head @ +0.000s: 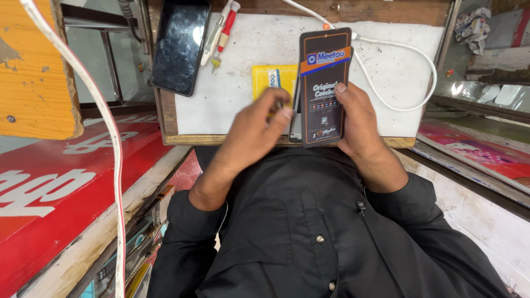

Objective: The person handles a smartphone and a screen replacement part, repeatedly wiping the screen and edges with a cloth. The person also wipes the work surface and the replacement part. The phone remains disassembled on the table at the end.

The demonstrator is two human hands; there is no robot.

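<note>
From the head camera, the person's right hand (356, 118) grips a tall, flat black cardboard package (323, 85) with an orange-and-blue band slanting across its upper part and small printed panels lower down. The thumb lies on the package's front face and the fingers wrap behind its right edge, holding it upright above the near edge of the desk (243, 110), roughly at the middle of that edge. The package's top is rounded at the corners; a thin grey layer shows along its lower left side, as if something flat sits behind or slips out of it.

The left hand (259, 118) is curled narrow, its fingertips pinched at the package's left edge about halfway up; whether they clasp a small part there cannot be told.

The desk is a white, scuffed board with a wooden rim. Just behind the left hand lies a yellow card packet (269, 80), partly hidden. Toward the far left corner rests a black smartphone (180, 44) with a dark screen, overhanging the left edge. Beside it lies a red-handled screwdriver (223, 33). A white cable (406, 69) loops across the desk's right half.
</note>
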